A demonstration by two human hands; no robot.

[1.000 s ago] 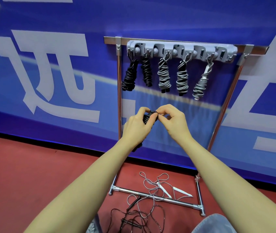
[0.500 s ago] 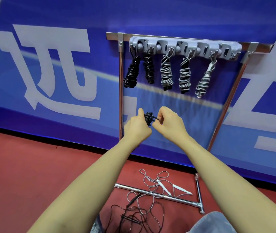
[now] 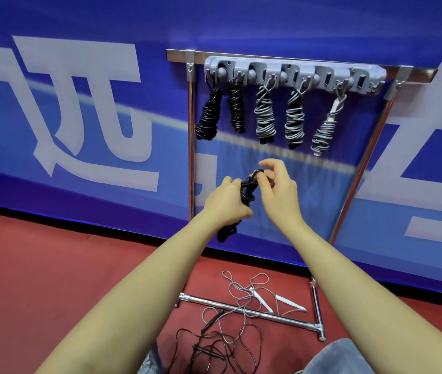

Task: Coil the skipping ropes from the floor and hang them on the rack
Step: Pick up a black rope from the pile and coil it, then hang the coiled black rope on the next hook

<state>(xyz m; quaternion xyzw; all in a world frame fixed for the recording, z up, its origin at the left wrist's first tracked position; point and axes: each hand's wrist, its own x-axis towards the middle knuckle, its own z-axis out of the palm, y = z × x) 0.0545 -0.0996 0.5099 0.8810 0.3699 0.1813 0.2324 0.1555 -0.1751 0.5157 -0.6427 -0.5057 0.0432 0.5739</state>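
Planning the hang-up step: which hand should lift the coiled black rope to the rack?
Probably left. The left hand grips the coiled black skipping rope; the right hand only pinches its top loop and could guide it onto the grey plastic hook rack.

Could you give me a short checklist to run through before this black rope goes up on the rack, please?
1. Coiled black rope gripped in left hand: ok.
2. Top loop pinched open by right hand: ok.
3. Coil's tail secured: cannot tell, hidden by the left hand.
4. Free hook on grey hanger: cannot tell; five bundles hang there.
5. Floor cleared of ropes: not ok, loose grey rope and loose black rope remain.
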